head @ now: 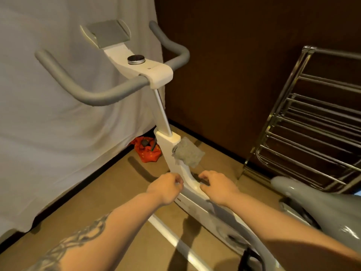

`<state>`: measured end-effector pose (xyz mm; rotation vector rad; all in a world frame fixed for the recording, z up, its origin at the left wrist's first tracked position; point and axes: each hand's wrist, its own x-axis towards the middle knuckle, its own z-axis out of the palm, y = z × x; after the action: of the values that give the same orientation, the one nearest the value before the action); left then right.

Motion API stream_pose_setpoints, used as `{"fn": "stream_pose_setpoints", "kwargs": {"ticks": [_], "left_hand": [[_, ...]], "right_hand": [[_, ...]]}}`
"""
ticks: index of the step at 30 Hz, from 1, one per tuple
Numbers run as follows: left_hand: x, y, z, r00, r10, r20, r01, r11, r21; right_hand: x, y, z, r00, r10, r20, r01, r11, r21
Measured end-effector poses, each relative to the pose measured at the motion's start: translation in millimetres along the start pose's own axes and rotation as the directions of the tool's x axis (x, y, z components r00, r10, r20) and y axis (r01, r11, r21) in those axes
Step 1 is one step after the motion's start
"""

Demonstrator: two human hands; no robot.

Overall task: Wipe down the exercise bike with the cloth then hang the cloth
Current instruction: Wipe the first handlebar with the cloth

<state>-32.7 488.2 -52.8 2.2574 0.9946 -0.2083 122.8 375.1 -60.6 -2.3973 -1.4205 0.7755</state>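
The exercise bike (168, 145) is cut off at the lower edge, its pedals and base out of sight, and the grey saddle (320, 206) runs off the right side. What lies inside the red bag (148, 151) on the floor behind the frame is hard to make out. The grey cloth (188, 154) is draped on the white upright column, just below the seat of the handlebar post. Both forearms reach forward; the left hand (166, 187) and right hand (216, 185) flank the frame below the cloth, fingers loosely curled, gripping nothing. A chrome drying rack (312, 122) stands at the right.
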Motion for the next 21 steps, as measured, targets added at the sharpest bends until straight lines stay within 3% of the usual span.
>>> {"fn": "stream_pose_setpoints", "kwargs": {"ticks": [8, 14, 21], "left_hand": [[73.0, -22.1, -30.2, 0.997, 0.071, 0.034, -0.072, 0.997, 0.028], [136.1, -42.6, -54.5, 0.992, 0.122, 0.042, -0.122, 0.992, -0.004], [194.0, -55.4, -53.3, 0.965, 0.256, -0.063, -0.257, 0.966, -0.006]], "right_hand": [[62.5, -14.0, -5.2, 0.995, 0.097, -0.013, -0.097, 0.995, 0.037], [122.1, -20.3, 6.5, 0.958, 0.280, -0.057, -0.272, 0.954, 0.124], [182.1, -15.0, 16.4, 0.937, 0.301, -0.175, -0.280, 0.950, 0.136]]}}
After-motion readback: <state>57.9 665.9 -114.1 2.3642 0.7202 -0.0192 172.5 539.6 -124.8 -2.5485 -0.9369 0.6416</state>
